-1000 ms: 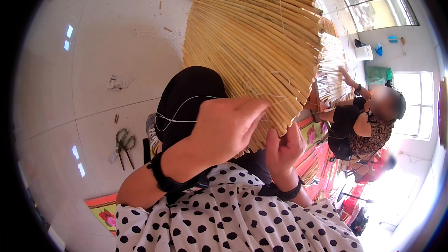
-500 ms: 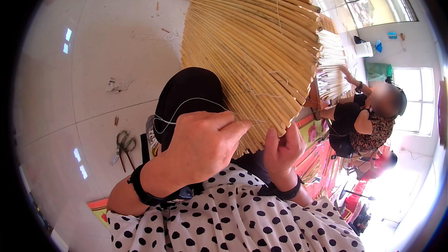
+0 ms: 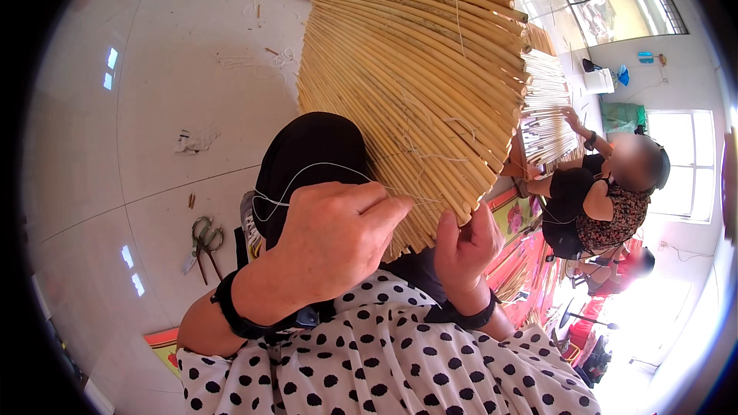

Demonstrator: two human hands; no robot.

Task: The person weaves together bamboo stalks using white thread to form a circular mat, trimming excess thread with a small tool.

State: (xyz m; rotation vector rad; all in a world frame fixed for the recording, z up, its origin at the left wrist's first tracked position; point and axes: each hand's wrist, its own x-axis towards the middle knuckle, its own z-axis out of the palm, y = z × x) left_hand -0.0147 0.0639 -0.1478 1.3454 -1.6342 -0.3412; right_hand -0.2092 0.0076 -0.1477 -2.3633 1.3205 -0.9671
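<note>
A large mat of tan reeds or cane stalks (image 3: 400, 69), laid side by side and bound, spreads away from my lap. My left hand (image 3: 338, 234) is closed, thumb and forefinger pinching a thin white string (image 3: 323, 164) above the mat's near part. From that hand the string loops left over my black-covered knee (image 3: 307, 150); a short length runs from the fingertips towards the mat's near right corner. At that corner my right hand (image 3: 470, 250) grips the reed ends between thumb and fingers. Loose string ends lie on the reeds.
Scissors (image 3: 205, 246) lie on the tiled floor at left, near a crumpled white scrap (image 3: 196, 141) and string bits. To the right a co-worker (image 3: 615, 192) sits reaching over another reed piece (image 3: 544, 104). Thin stalks lie on a red patterned mat (image 3: 530, 261). Another person (image 3: 619, 267) sits farther back.
</note>
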